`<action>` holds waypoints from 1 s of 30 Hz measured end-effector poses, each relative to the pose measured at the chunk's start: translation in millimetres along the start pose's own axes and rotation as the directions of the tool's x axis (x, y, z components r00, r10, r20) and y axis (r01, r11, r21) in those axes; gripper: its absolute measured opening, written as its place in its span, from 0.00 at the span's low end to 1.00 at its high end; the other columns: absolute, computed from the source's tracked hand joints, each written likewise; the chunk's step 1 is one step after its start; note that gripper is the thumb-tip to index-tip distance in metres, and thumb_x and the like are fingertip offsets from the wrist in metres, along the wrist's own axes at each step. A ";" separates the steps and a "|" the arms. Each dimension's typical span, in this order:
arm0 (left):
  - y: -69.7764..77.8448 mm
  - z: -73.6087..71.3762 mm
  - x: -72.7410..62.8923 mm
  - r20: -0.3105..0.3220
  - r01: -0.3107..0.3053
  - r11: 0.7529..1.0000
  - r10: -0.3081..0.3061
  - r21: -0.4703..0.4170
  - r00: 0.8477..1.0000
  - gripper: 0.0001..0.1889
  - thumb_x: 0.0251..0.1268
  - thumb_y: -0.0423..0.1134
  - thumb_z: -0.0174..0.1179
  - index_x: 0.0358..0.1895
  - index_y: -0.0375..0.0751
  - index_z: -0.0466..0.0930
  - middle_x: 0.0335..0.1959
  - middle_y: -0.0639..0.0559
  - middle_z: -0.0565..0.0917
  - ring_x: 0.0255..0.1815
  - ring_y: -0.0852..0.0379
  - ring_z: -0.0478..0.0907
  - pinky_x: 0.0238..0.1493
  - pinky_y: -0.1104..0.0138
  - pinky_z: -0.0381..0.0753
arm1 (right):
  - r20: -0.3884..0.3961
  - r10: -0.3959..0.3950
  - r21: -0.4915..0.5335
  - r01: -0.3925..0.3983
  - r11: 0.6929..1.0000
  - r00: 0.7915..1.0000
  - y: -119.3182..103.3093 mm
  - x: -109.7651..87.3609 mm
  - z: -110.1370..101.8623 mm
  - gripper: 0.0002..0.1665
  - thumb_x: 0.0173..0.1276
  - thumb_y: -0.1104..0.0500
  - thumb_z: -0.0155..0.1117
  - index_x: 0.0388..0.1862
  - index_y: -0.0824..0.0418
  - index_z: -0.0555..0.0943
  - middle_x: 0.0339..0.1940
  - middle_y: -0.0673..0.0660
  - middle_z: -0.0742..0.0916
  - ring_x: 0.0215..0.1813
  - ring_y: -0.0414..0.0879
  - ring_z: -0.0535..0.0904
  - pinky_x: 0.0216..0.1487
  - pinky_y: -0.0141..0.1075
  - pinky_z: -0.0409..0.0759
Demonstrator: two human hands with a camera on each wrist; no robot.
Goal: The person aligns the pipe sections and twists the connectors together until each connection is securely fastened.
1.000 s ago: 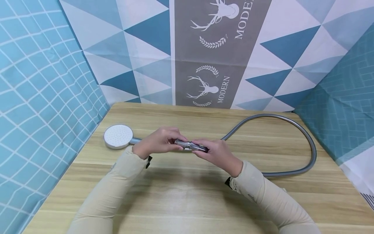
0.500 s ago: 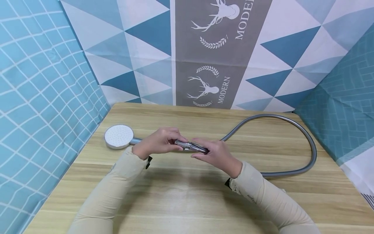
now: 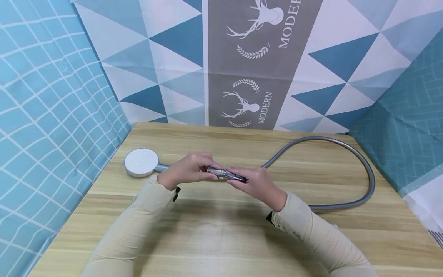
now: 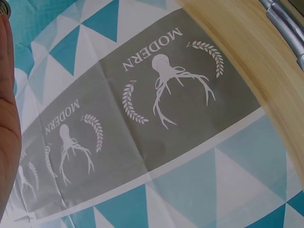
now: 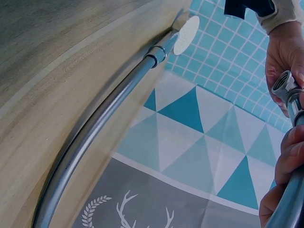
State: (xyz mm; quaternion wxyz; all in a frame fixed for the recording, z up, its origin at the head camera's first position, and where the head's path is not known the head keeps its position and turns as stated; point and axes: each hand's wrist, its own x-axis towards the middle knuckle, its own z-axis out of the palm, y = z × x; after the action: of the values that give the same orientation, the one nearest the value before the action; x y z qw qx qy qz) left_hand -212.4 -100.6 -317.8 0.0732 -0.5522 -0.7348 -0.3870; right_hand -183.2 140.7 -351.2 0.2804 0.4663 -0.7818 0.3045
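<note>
In the head view my left hand (image 3: 188, 168) pinches a short chrome fitting (image 3: 214, 171) between thumb and fingertips. My right hand (image 3: 260, 184) grips the tapered end (image 3: 236, 176) of a grey shower hose (image 3: 371, 177), which lines up with the fitting. The right wrist view shows a round threaded opening (image 5: 284, 83) on the fitting's side, turned outward. A round white shower head (image 3: 141, 162) lies face up at the left, its handle joined to the hose's other end. Part of the handle and hose is hidden behind my hands.
The hose loops across the right side of the wooden table (image 3: 214, 238) and back under my right forearm. Patterned sheets (image 3: 249, 69) stand behind the table, with a blue tiled sheet (image 3: 52, 115) at the left and a teal one (image 3: 408, 115) at the right.
My right thumb and fingers spread apart at the hose end half a second ago and now pinch it again. My left hand stays in place on the fitting.
</note>
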 end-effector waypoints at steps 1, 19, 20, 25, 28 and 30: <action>0.1 0.2 -0.8 0.000 0.004 1.000 -0.004 -0.003 1.000 0.12 0.47 0.24 0.71 0.38 0.31 0.85 0.27 0.50 0.79 0.25 0.61 0.73 0.25 0.70 0.77 | 0.004 0.002 0.004 -0.002 1.000 1.000 -0.2 -0.3 0.4 0.20 0.56 0.59 0.74 0.45 0.69 0.85 0.36 0.61 0.88 0.26 0.41 0.83 0.24 0.25 0.75; 0.7 3.7 -2.5 -0.025 -0.051 0.998 0.052 0.030 0.998 0.12 0.46 0.23 0.71 0.38 0.31 0.85 0.26 0.50 0.78 0.25 0.62 0.72 0.24 0.72 0.75 | -0.016 0.031 0.030 -0.031 0.999 0.999 -2.1 -3.7 -0.3 0.27 0.50 0.58 0.78 0.47 0.69 0.81 0.19 0.53 0.83 0.17 0.34 0.70 0.19 0.23 0.68; 1.4 3.6 -2.1 -0.026 -0.054 0.998 0.055 0.026 0.998 0.12 0.46 0.23 0.71 0.38 0.31 0.85 0.26 0.50 0.78 0.25 0.61 0.72 0.24 0.72 0.75 | -0.033 0.030 0.063 -0.028 0.998 0.999 -2.0 -4.5 0.0 0.26 0.48 0.61 0.79 0.46 0.69 0.81 0.19 0.53 0.83 0.17 0.34 0.70 0.19 0.23 0.69; 2.6 4.4 -0.5 -0.028 -0.074 0.997 0.074 0.027 0.997 0.12 0.46 0.23 0.71 0.37 0.31 0.85 0.27 0.50 0.79 0.25 0.61 0.72 0.24 0.72 0.75 | -0.076 0.021 0.196 -0.006 0.981 0.997 -1.4 -7.1 1.6 0.19 0.47 0.71 0.77 0.41 0.70 0.83 0.33 0.61 0.88 0.25 0.40 0.80 0.25 0.25 0.76; 1.6 5.1 -0.6 -0.027 -0.075 0.997 0.075 0.027 0.997 0.12 0.46 0.22 0.71 0.37 0.31 0.85 0.27 0.50 0.79 0.25 0.61 0.71 0.24 0.72 0.75 | -0.078 0.033 0.185 -0.018 0.983 0.996 -2.3 -8.1 2.2 0.19 0.46 0.72 0.76 0.40 0.71 0.83 0.31 0.60 0.88 0.24 0.39 0.80 0.25 0.24 0.76; 1.1 5.3 -1.2 -0.026 -0.073 0.997 0.074 0.029 0.997 0.11 0.46 0.22 0.71 0.37 0.31 0.85 0.27 0.50 0.79 0.25 0.62 0.71 0.24 0.72 0.75 | -0.082 0.035 0.169 -0.021 0.985 0.996 -2.9 -8.6 2.6 0.18 0.47 0.72 0.76 0.39 0.71 0.83 0.31 0.61 0.88 0.24 0.39 0.79 0.24 0.24 0.75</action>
State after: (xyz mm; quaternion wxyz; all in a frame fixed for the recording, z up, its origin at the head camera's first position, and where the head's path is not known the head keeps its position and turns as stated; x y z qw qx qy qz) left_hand -209.3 -98.0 -321.6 0.1051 -0.5726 -0.7182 -0.3812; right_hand -177.5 142.5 -358.5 0.2686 0.4640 -0.7473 0.3924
